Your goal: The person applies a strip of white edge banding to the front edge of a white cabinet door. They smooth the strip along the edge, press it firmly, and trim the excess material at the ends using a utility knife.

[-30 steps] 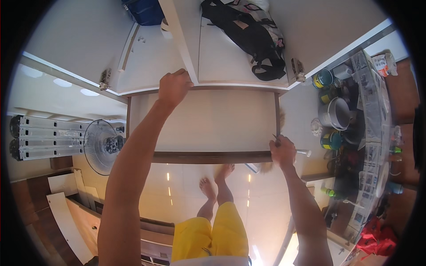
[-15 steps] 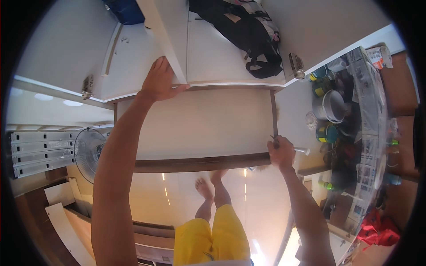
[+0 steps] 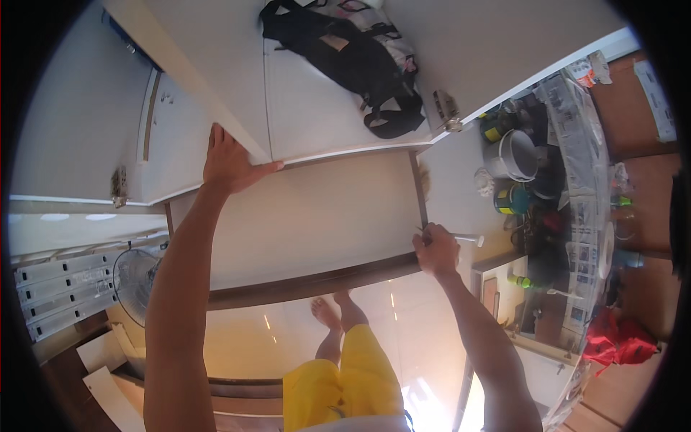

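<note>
My left hand (image 3: 232, 164) lies with fingers stretched on the white cabinet's lower front, beside the foot of its upright divider (image 3: 194, 79); the thumb points right along the edge. Below the cabinet is a pale panel (image 3: 317, 216) with dark brown edges, like a drawer. At its right front corner my right hand (image 3: 437, 250) is closed, with a small dark tip showing at the fingers. What it grips is mostly hidden. A white rod (image 3: 469, 239) with a wider end sticks out beyond that hand; I cannot tell whether it is held.
A black bag (image 3: 353, 65) lies inside the cabinet, whose doors stand open. To the right are a white bucket (image 3: 512, 156), paint tins (image 3: 511, 199) and a red bag (image 3: 620, 338). A fan (image 3: 137, 281) and a folded metal ladder (image 3: 61, 291) stand at the left.
My view has shifted and tilted, so the cabinet and panel appear further left and slanted. Both hands keep their places, the left at the divider's foot, the right at the panel's corner.
</note>
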{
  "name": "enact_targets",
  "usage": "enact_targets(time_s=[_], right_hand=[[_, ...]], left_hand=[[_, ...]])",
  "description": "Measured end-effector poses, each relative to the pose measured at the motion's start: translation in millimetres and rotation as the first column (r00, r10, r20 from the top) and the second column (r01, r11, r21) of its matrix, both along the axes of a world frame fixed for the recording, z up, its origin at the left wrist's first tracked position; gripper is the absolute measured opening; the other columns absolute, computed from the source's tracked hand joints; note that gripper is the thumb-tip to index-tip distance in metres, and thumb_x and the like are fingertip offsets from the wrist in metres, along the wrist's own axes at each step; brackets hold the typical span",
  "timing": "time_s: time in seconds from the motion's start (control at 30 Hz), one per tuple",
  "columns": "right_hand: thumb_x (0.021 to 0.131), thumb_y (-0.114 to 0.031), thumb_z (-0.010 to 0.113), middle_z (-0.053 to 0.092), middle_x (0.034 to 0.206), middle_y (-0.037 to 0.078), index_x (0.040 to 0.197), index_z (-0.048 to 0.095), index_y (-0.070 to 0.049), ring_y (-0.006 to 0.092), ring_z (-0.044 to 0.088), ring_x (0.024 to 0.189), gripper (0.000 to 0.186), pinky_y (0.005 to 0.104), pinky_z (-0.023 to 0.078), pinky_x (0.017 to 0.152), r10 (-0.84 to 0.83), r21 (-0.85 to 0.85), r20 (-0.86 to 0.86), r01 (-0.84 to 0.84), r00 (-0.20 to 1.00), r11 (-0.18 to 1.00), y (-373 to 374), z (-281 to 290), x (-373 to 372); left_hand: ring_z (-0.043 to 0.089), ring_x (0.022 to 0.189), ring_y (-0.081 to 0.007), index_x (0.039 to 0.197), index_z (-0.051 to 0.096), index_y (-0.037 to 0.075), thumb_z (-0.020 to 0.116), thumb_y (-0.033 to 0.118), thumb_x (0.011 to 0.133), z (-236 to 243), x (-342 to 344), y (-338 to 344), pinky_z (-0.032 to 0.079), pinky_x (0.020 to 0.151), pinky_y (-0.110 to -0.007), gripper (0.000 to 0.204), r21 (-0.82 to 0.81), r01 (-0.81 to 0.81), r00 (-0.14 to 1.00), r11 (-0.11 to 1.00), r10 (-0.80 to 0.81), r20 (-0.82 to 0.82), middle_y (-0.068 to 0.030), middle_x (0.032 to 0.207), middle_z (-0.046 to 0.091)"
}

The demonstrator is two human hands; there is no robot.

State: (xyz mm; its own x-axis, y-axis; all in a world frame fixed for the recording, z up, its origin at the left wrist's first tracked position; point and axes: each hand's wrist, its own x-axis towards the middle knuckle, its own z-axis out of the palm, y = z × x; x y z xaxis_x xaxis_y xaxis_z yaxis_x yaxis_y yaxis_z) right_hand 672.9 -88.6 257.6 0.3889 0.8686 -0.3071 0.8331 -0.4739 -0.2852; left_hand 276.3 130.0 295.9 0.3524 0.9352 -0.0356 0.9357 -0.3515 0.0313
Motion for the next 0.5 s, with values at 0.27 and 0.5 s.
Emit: enact_targets(time_s=[0.27,0.5], right_hand=[[0.084,-0.033,0.069,0.066,0.086,0.009,0.082,0.061,-0.007,0.0337,0.066,0.083,0.027,0.0476,0.051,0.077,0.006,0.035,-0.002,-0.006,1.000,0.999,-2.4,-0.4,-0.6],[0.084,-0.032,0.068,0.066,0.084,0.009,0.081,0.061,-0.006,0.0343,0.066,0.080,0.027,0.0474,0.051,0.074,0.014,0.042,0.026,-0.015,1.000,0.999,-1.3,-6.3,-2.0]], left_hand=[[0.026,0.138,-0.0434,0.142,0.058,0.013,0.072,0.074,0.071,-3.2,-4.4,2.0,0.019,0.124,-0.051,0.095,0.003,0.035,0.999,0.999,-0.035,-0.003,-0.0194,0.148,0.038],[0.029,0.132,-0.0417,0.127,0.068,0.009,0.072,0.068,0.075,-6.7,-11.9,2.8,0.025,0.120,-0.050,0.078,0.062,0.094,0.994,0.994,-0.097,0.053,-0.0190,0.140,0.041]])
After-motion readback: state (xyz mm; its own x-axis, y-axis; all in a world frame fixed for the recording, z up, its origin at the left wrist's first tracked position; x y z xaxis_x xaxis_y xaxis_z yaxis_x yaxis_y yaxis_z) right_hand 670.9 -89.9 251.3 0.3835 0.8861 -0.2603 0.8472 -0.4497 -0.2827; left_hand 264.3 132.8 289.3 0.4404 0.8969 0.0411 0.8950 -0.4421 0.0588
